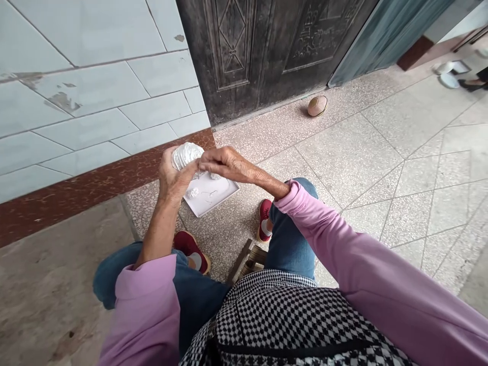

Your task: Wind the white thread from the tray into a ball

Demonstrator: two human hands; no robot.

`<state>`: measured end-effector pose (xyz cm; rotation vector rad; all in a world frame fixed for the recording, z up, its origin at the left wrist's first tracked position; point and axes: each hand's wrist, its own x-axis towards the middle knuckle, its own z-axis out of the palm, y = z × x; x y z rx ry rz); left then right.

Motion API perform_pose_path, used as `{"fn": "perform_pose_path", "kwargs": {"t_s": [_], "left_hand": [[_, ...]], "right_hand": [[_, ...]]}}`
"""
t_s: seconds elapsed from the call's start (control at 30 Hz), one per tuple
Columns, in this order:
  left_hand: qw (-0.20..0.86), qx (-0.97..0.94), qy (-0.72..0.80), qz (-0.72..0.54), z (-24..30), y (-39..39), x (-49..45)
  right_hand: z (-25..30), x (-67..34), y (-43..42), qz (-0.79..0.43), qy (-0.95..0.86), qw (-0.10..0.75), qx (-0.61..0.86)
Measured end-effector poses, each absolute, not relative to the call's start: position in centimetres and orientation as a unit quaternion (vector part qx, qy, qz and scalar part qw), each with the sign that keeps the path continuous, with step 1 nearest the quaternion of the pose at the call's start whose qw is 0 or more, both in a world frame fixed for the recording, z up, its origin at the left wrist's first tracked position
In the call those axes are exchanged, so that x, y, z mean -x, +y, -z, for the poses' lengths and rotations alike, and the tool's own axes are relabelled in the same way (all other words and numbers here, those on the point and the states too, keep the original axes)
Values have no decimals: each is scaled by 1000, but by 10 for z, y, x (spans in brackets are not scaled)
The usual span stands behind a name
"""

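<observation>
My left hand [171, 170] is wrapped round a white, rounded object [186, 154] with a wrinkled, slightly shiny surface; I cannot tell what it is made of. Close by its right side is my right hand [223, 163], palm down with the fingers drawn together near my left thumb. Whatever those fingers pinch, if anything, is hidden. Under both hands a shallow white tray [206, 208] lies on the floor. In it are a small crumpled white piece [194, 192] and some thin strands, with another white lump [215, 176] partly behind my right hand.
A wooden stool [244, 259] stands between my legs, by my red shoes [190, 250]. Ahead are a tiled wall [102, 96] and a dark carved door [263, 61]. A pinkish ball-like object [317, 105] rests near the door. White dishes [449, 80] lie at far right.
</observation>
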<state>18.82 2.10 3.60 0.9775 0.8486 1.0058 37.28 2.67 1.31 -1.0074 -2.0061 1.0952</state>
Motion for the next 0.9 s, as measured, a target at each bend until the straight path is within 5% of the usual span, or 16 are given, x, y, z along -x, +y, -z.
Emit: {"fn": "perform_pose_path", "kwargs": {"t_s": [0.47, 0.9], "left_hand": [[702, -438, 372, -421, 12, 22, -155], [662, -370, 345, -553, 10, 30, -170]], "right_hand": [[-14, -396, 56, -453, -659, 440, 409], [3, -365, 53, -467, -633, 410, 462]]}}
